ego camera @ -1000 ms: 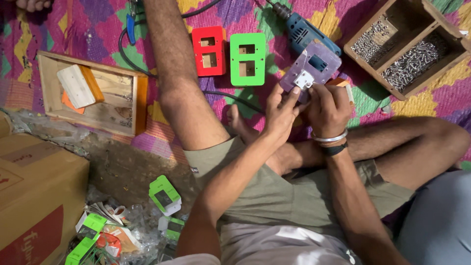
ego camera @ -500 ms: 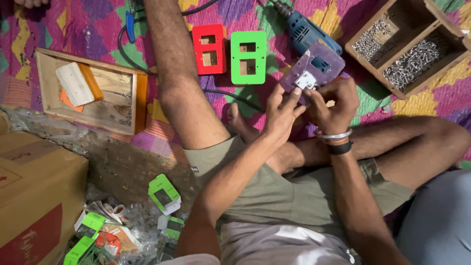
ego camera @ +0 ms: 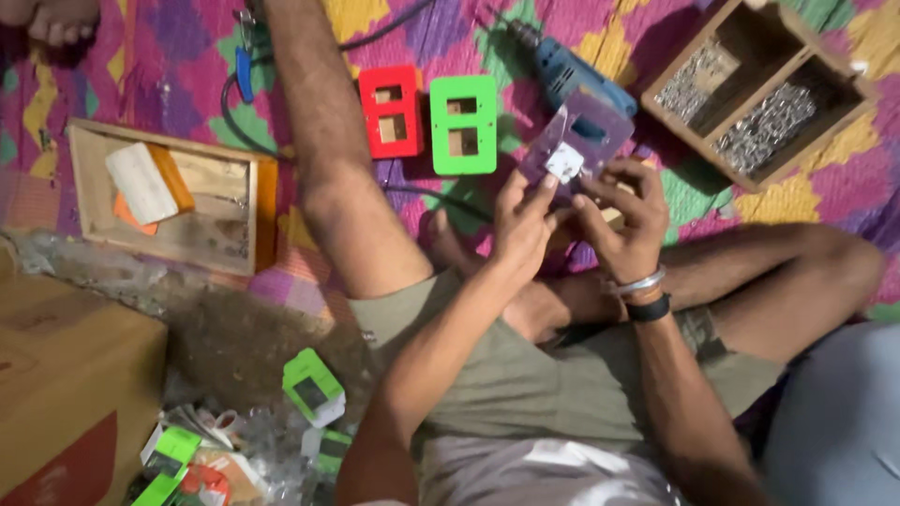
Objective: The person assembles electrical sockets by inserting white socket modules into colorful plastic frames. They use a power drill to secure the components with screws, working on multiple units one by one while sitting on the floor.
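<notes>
Holding a purple switch plate (ego camera: 600, 131) above the lap, the left hand (ego camera: 521, 225) and the right hand (ego camera: 626, 217) meet at it; left fingertips pinch a small white insert (ego camera: 564, 161) set in the plate, right fingers curl around its lower edge; just behind lies a blue electric drill (ego camera: 574, 73); a red plate (ego camera: 391, 111) and a green plate (ego camera: 463, 124) lie side by side on the patterned mat (ego camera: 169, 56); a wooden box of screws (ego camera: 761, 86) sits to the right.

purple plate (ego camera: 600, 131): lower part behind hands | blue drill (ego camera: 572, 70): partly hidden
</notes>
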